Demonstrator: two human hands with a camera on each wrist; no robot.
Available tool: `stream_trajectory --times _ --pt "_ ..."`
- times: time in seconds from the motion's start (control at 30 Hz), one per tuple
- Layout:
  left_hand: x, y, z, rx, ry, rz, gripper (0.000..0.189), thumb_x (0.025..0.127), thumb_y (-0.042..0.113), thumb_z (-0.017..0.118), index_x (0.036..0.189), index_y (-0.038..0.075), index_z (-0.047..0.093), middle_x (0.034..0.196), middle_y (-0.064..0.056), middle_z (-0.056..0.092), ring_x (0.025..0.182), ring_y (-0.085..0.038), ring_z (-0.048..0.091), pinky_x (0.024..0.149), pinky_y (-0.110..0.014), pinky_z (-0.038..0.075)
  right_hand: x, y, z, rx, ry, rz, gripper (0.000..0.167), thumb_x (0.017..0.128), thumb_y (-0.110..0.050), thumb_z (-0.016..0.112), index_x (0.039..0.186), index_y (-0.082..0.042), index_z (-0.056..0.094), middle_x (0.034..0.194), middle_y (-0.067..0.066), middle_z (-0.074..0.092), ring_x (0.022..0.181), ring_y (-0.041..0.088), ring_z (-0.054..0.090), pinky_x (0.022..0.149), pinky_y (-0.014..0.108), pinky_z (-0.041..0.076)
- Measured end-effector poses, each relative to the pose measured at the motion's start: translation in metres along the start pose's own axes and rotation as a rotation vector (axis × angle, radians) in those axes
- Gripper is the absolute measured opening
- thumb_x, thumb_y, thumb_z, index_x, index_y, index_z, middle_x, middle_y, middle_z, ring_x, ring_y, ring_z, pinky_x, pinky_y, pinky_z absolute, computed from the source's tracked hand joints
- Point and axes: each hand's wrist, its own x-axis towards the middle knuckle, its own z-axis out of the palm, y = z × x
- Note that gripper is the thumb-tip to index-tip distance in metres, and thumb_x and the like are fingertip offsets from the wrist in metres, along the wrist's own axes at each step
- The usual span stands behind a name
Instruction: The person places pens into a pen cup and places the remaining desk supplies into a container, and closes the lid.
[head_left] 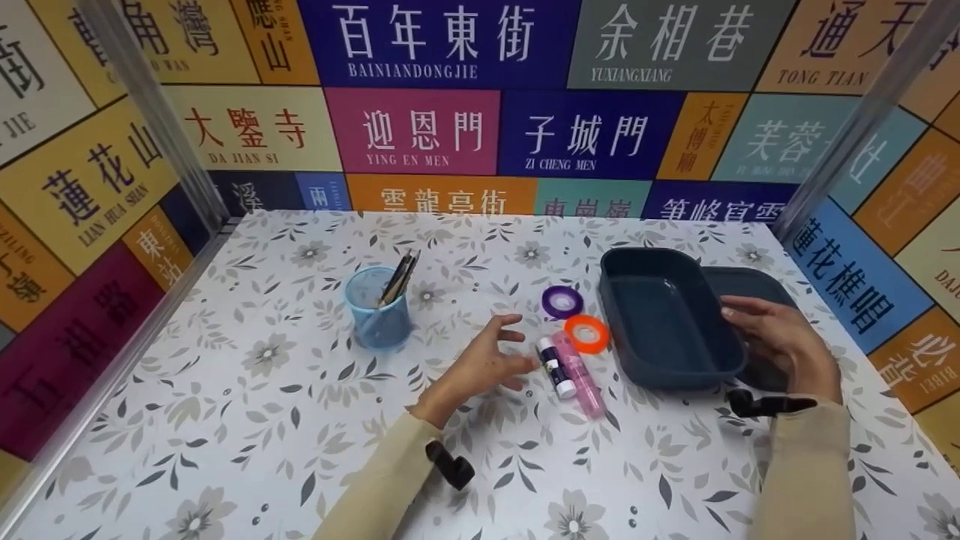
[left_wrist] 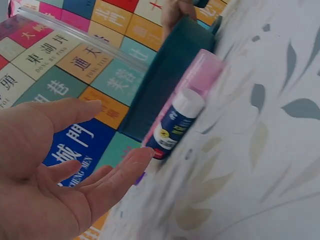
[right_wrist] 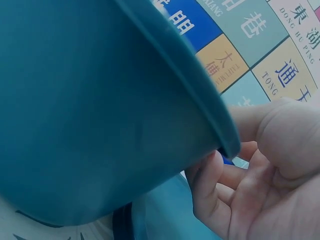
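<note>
My left hand [head_left: 491, 364] is beside a glue stick [head_left: 555, 367] with a white cap, fingers apart and loosely bent, holding nothing. In the left wrist view its fingertips are close to the base of the glue stick [left_wrist: 172, 127]; contact is hard to judge. A pink translucent tube [head_left: 583, 382] lies along the stick's right side. Behind them lie a purple tape roll [head_left: 550, 304] and an orange tape roll [head_left: 600, 341]. My right hand [head_left: 787, 341] grips the right rim of a dark teal box [right_wrist: 100, 125], whose inside looks bare.
A dark teal lid [head_left: 761, 283] lies partly beneath the box at the right. To the left stands a blue mesh cup [head_left: 382, 330] with several pencils [head_left: 400, 277]. Printed panels [head_left: 420, 131] wall the floral tabletop [head_left: 247, 442] at back and sides.
</note>
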Motion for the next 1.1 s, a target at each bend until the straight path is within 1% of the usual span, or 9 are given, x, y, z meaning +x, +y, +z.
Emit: stream_trajectory --times 0.07,0.17,0.37,0.5,0.67,0.8,0.9,0.97,1.1 --pt "0.003 -0.003 0.002 -0.016 -0.003 -0.009 0.078 0.087 0.007 0.074 0.153 0.015 0.032 0.149 -0.023 0.042 0.098 -0.044 0.071 0.074 -0.04 0.064 -0.001 -0.001 -0.001 -0.008 0.001 0.002 0.081 0.089 -0.048 0.071 0.156 -0.021 0.035 0.096 -0.029 0.067 0.094 -0.002 0.067 0.086 0.021 0.057" --pt "0.007 -0.006 0.005 -0.03 -0.002 -0.011 0.081 0.087 0.007 0.075 0.154 0.013 0.03 0.151 -0.022 0.04 0.098 -0.043 0.071 0.074 -0.041 0.064 -0.001 0.0 -0.001 -0.016 0.0 -0.002 0.079 0.09 -0.048 0.07 0.156 -0.021 0.035 0.097 -0.029 0.066 0.095 -0.001 0.066 0.086 0.021 0.057" --pt "0.014 -0.012 0.013 -0.015 0.015 -0.015 0.087 0.083 0.009 0.079 0.154 0.009 0.029 0.152 -0.018 0.04 0.094 -0.037 0.072 0.074 -0.041 0.064 -0.002 0.002 0.0 -0.03 0.011 -0.025 0.079 0.091 -0.047 0.069 0.156 -0.019 0.036 0.097 -0.03 0.065 0.093 -0.002 0.065 0.084 0.019 0.056" --pt "0.017 -0.018 0.019 -0.007 0.026 -0.033 0.085 0.084 0.009 0.078 0.153 0.008 0.03 0.15 -0.018 0.043 0.089 -0.032 0.073 0.072 -0.04 0.064 -0.002 0.0 0.001 -0.023 0.015 -0.031 0.078 0.091 -0.046 0.07 0.156 -0.018 0.037 0.097 -0.03 0.065 0.093 -0.002 0.065 0.083 0.018 0.057" --pt "0.019 -0.022 0.023 -0.007 0.025 -0.047 0.084 0.086 0.009 0.077 0.155 0.009 0.029 0.15 -0.017 0.044 0.083 -0.028 0.074 0.069 -0.038 0.064 -0.003 -0.002 0.002 -0.036 0.019 -0.034 0.075 0.091 -0.046 0.07 0.154 -0.019 0.04 0.098 -0.031 0.064 0.093 -0.003 0.065 0.084 0.018 0.056" --pt "0.024 -0.021 0.024 -0.004 0.038 -0.058 0.083 0.086 0.01 0.076 0.155 0.011 0.029 0.152 -0.017 0.043 0.08 -0.026 0.074 0.067 -0.037 0.064 -0.002 -0.002 0.003 -0.038 0.026 -0.027 0.075 0.091 -0.046 0.07 0.154 -0.019 0.04 0.098 -0.03 0.064 0.094 -0.002 0.065 0.085 0.019 0.057" --pt "0.03 -0.021 0.027 0.029 0.06 -0.061 0.081 0.086 0.009 0.076 0.154 0.011 0.032 0.151 -0.016 0.044 0.075 -0.023 0.072 0.063 -0.034 0.063 -0.003 -0.002 0.002 -0.029 0.026 -0.015 0.076 0.091 -0.046 0.07 0.155 -0.019 0.039 0.096 -0.029 0.065 0.093 -0.001 0.066 0.085 0.02 0.057" --pt "0.033 -0.02 0.029 0.07 0.075 -0.059 0.08 0.086 0.009 0.077 0.153 0.011 0.033 0.151 -0.015 0.045 0.071 -0.02 0.07 0.059 -0.032 0.062 -0.003 -0.002 0.001 -0.03 0.025 -0.008 0.076 0.091 -0.046 0.07 0.155 -0.019 0.038 0.096 -0.029 0.065 0.093 0.0 0.066 0.085 0.02 0.057" --pt "0.035 -0.019 0.035 0.195 0.107 -0.04 0.08 0.083 0.014 0.081 0.15 0.008 0.038 0.146 -0.017 0.049 0.062 -0.018 0.066 0.05 -0.031 0.059 -0.003 -0.001 0.001 -0.042 0.026 -0.017 0.077 0.091 -0.047 0.07 0.155 -0.02 0.038 0.098 -0.029 0.064 0.094 -0.002 0.065 0.085 0.019 0.057"
